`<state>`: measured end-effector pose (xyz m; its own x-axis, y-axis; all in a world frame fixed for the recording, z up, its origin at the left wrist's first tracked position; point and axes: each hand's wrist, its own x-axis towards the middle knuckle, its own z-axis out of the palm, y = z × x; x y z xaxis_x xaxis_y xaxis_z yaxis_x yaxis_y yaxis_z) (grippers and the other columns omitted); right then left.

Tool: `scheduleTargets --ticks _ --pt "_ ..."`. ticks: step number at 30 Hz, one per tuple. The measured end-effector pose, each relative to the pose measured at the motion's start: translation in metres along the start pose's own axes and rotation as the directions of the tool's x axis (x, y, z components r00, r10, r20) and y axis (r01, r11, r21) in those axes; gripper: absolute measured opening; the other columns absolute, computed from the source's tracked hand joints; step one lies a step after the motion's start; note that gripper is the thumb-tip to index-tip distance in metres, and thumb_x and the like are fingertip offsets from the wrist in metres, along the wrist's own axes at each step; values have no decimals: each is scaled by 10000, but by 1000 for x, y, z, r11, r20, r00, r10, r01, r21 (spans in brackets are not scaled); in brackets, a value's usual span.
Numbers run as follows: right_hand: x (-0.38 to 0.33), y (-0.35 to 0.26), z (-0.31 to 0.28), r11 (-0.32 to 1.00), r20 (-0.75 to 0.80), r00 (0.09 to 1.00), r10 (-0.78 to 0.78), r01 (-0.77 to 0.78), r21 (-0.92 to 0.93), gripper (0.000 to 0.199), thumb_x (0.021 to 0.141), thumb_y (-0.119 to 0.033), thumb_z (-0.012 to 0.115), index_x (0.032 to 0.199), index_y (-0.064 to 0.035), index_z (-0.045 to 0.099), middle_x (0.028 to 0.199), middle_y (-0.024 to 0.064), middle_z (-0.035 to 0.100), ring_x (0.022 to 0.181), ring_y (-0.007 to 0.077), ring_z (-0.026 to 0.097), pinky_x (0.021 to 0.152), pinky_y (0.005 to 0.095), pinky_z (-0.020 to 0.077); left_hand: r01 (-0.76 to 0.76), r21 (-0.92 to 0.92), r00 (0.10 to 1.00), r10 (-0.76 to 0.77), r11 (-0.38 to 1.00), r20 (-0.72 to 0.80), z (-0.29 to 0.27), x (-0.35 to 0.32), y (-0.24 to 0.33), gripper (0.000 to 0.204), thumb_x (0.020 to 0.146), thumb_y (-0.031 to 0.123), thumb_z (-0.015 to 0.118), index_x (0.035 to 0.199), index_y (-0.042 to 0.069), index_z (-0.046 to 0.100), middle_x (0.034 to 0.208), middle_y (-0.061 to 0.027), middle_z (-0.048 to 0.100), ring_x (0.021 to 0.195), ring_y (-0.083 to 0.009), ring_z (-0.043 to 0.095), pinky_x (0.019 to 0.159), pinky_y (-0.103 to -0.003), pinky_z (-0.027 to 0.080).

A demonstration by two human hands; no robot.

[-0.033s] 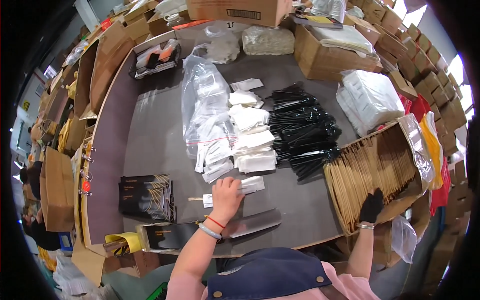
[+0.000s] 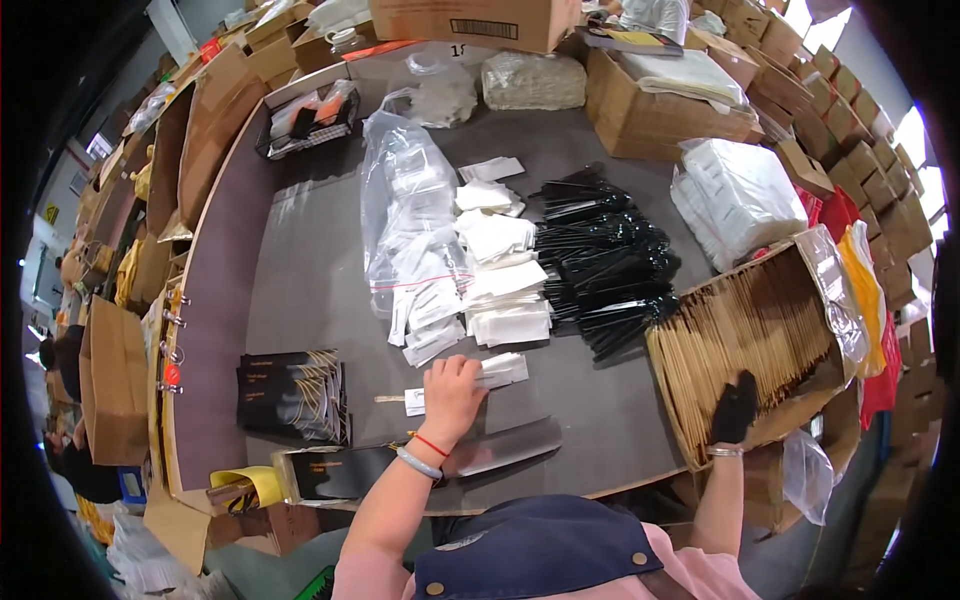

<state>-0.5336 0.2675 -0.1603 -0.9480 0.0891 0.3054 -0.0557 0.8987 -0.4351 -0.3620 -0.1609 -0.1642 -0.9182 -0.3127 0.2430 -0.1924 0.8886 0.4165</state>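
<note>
My bare left hand (image 2: 453,393) is closed over a small white paper packet (image 2: 504,370) on the grey table; the packet sticks out to the right of the fingers. A white tag with a tan strip (image 2: 413,402) shows left of the hand. My right hand (image 2: 735,408), in a black glove, rests on thin brown strips packed on edge (image 2: 745,325) in an open cardboard box (image 2: 672,412). Its finger pose is too dark to make out. Ahead of the left hand lie stacked white packets (image 2: 508,285) and black, glossy thin-handled items (image 2: 610,265).
Black printed sleeves (image 2: 292,398) are piled at left, with a long dark sleeve (image 2: 345,472) along the near edge. A clear plastic bag of white packets (image 2: 410,190) lies mid-table. A wire basket (image 2: 310,120), a wrapped white bundle (image 2: 740,205) and cartons (image 2: 660,105) stand around.
My right hand has shifted slightly left over the brown strips. My left hand stays where it was on the white packet.
</note>
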Motion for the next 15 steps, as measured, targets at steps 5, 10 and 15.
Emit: scheduleTargets --ticks 5,10,15 --pt "10 -132 28 800 249 761 -599 579 156 250 765 -79 661 1007 -144 669 873 102 614 842 306 617 714 411 513 -59 34 998 58 998 22 2 -7 -4 288 660 108 777 906 128 628 900 -19 611 908 -260 554 780 -392 405" --pt "53 -117 79 670 222 642 -734 738 78 180 762 -109 681 933 -168 686 834 84 618 813 297 615 648 411 489 -55 -79 998 56 995 6 -29 -12 6 188 682 100 762 824 127 640 850 7 627 862 -232 578 758 -377 411" --pt "61 -142 61 493 125 479 -869 859 135 51 742 -95 697 781 -128 688 716 63 585 729 269 578 654 372 474 446 -547 894 -322 709 312 -57 -33 6 204 714 136 774 903 105 703 846 -43 657 849 -243 604 788 -373 433"
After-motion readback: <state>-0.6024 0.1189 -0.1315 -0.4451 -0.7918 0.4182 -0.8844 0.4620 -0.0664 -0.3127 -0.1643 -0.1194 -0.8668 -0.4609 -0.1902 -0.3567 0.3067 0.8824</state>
